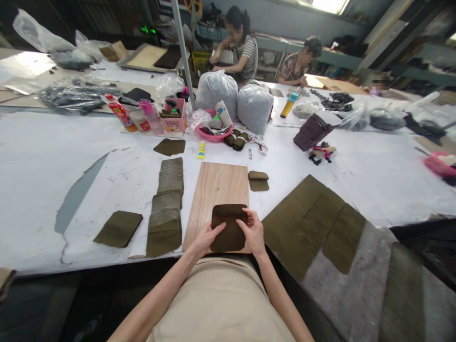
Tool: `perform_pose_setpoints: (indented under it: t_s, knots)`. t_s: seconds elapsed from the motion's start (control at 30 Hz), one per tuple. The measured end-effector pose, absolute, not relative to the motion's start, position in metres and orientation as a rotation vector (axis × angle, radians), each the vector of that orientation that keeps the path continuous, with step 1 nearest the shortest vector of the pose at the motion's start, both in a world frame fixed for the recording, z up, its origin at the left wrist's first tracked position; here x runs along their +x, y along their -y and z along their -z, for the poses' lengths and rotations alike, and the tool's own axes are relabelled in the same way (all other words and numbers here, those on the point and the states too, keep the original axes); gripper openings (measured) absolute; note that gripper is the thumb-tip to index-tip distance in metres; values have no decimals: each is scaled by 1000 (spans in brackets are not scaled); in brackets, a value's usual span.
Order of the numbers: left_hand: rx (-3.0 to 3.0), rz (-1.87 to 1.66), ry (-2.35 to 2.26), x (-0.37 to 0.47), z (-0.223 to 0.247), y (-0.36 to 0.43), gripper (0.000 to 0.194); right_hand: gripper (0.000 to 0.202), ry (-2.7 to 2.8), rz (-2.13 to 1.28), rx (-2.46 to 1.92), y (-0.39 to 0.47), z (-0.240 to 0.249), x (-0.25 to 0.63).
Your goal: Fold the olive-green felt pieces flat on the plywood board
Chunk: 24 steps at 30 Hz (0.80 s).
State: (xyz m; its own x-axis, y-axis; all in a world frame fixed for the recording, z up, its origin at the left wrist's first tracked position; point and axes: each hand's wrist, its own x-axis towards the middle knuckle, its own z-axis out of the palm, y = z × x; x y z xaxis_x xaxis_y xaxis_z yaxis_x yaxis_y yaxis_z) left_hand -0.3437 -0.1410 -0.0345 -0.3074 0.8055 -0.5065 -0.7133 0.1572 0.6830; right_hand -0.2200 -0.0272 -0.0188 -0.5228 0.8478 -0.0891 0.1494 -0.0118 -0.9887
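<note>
A dark brown, roughly square fabric piece is held between my two hands over the near part of a pale wooden board. My left hand grips its left edge, thumb on top. At the right edge my right hand pinches it, thumb on the front and fingers at the upper corner. Left of the board lies an overlapping row of olive pieces, with a single olive stack farther left. A small folded olive piece rests just right of the board.
Large olive sheets cover the right side. Behind the board are a yellow tube, a pink basket, a pink box, bottles and stuffed white bags. Several people sit across the table.
</note>
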Motion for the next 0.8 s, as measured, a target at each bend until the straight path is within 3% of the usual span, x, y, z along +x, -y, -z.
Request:
perform_pose_setpoints:
  t_s: [0.4,0.67,0.8]
  knots:
    - [172,-1500,-1213,-347,42,144,45,29,1611,-1829,-1010,18,22,-221]
    - [127,-1517,-1214,-349,42,142,44,14,1891,-1564,-968,24,29,-215]
    - [135,-1529,-1180,-349,40,141,47,36,1761,-1692,-981,28,24,-217]
